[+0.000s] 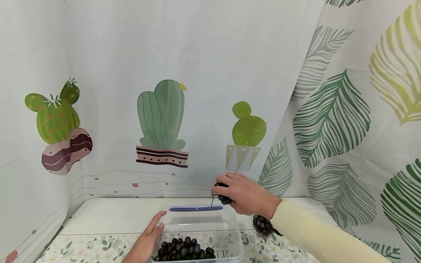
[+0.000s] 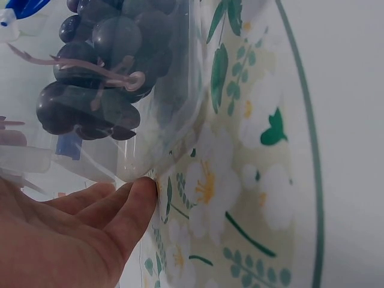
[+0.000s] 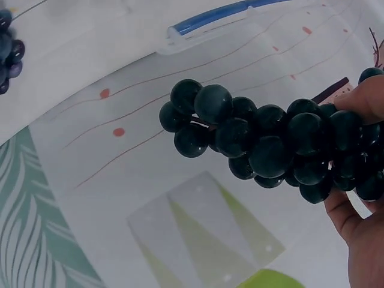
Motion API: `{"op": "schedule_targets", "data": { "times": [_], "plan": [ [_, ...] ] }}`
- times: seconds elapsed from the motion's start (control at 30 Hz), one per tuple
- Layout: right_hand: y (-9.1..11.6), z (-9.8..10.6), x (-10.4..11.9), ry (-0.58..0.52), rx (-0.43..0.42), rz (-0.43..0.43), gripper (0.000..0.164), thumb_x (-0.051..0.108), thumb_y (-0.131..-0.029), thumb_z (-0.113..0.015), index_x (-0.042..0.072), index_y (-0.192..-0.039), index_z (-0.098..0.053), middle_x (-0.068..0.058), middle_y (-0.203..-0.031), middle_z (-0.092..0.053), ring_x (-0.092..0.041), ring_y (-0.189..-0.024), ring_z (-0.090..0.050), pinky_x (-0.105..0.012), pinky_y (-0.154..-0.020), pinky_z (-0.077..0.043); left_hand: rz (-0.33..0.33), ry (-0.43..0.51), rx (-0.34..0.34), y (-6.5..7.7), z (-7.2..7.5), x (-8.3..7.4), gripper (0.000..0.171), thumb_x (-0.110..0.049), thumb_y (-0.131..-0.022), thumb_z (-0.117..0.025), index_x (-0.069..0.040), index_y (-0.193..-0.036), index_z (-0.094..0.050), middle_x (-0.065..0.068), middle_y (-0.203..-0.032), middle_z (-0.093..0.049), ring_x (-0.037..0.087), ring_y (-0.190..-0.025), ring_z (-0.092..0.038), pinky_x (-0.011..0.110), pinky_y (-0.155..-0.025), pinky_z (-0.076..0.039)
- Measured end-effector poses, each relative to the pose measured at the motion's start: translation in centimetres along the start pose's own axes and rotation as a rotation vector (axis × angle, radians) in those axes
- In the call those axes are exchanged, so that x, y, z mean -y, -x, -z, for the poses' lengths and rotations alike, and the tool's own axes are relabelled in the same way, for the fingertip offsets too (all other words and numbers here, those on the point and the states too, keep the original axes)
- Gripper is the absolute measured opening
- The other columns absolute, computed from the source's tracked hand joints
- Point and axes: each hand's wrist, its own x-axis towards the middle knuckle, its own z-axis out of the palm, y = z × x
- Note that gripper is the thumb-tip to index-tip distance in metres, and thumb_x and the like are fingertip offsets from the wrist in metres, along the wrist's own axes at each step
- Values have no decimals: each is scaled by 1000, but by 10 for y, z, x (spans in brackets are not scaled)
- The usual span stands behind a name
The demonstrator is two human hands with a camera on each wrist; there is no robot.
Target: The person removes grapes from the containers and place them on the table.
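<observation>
My right hand point(image 1: 245, 195) grips a bunch of dark grapes point(image 3: 270, 141), raised above the right back part of a clear plastic container point(image 1: 239, 239). In the head view, a thin stem hangs from this bunch over the container's blue clip point(image 1: 196, 209). Inside the container lie more dark grapes point(image 1: 184, 250), gathered at the front left. My left hand point(image 1: 148, 239) is at the container's left side, fingers fairly straight; the left wrist view shows its fingertips point(image 2: 144, 186) right at the lower corner. Through the clear wall a pinkish stem point(image 2: 90, 69) shows among the grapes.
Another bunch of dark grapes point(image 1: 262, 224) lies on the table right of the container, beneath my right forearm. A flower-patterned mat point(image 1: 88, 248) covers the front of the white table point(image 1: 125, 215). Behind it hangs a curtain point(image 1: 210, 120) printed with cacti and leaves.
</observation>
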Motion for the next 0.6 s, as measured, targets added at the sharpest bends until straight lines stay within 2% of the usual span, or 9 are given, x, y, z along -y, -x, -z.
{"op": "schedule_targets", "data": {
  "times": [0.07,0.2,0.23,0.3,0.43,0.47,0.6],
  "plan": [
    [4,1,-2,-11,6,-9,51,2,-85,-80,26,-127,-66,3,-120,-62,-17,-102,-58,-35,-93,-56,15,-19,35,-1,2,1,70,-58,-110,-38,-22,-167,-21,28,-173,-7,61,-152,-21,76,-114,-34],
    [13,0,-6,-12,6,-18,50,2,-85,-80,26,-127,-67,3,-119,-62,-17,-102,-58,-36,-92,-55,10,-21,44,-3,3,4,71,-61,-109,-37,-23,-167,-22,29,-172,-8,62,-152,-21,76,-113,-34],
    [16,-1,-7,-12,3,-19,49,1,-85,-79,26,-126,-67,3,-119,-63,-17,-101,-58,-36,-92,-55,18,-30,64,-3,4,4,72,-62,-109,-35,-23,-168,-19,28,-173,-5,61,-152,-19,76,-115,-34],
    [20,-2,-9,-10,-3,-19,48,1,-86,-79,25,-126,-68,3,-118,-63,-17,-100,-58,-36,-91,-54,4,-15,34,-5,2,6,71,-61,-109,-39,-22,-166,-24,29,-172,-10,63,-150,-23,77,-111,-36],
    [28,-4,-11,-5,-17,-16,47,0,-85,-78,25,-124,-68,4,-115,-62,-16,-97,-57,-35,-88,-53,21,-21,48,-7,3,9,69,-59,-110,-37,-24,-167,-21,27,-173,-7,60,-153,-21,75,-115,-34],
    [30,-5,-12,2,-18,-17,48,-1,-85,-78,25,-124,-68,5,-114,-61,-15,-96,-56,-34,-87,-52,5,-14,34,-8,3,12,69,-60,-109,-39,-24,-166,-23,28,-173,-9,62,-151,-22,76,-113,-35],
    [39,-7,-15,15,-10,-29,50,-3,-83,-77,25,-123,-67,4,-113,-61,-16,-95,-56,-34,-84,-52,10,-6,47,-12,5,20,76,-68,-105,-41,-27,-167,-22,23,-175,-8,59,-154,-21,74,-116,-34]
  ]
}}
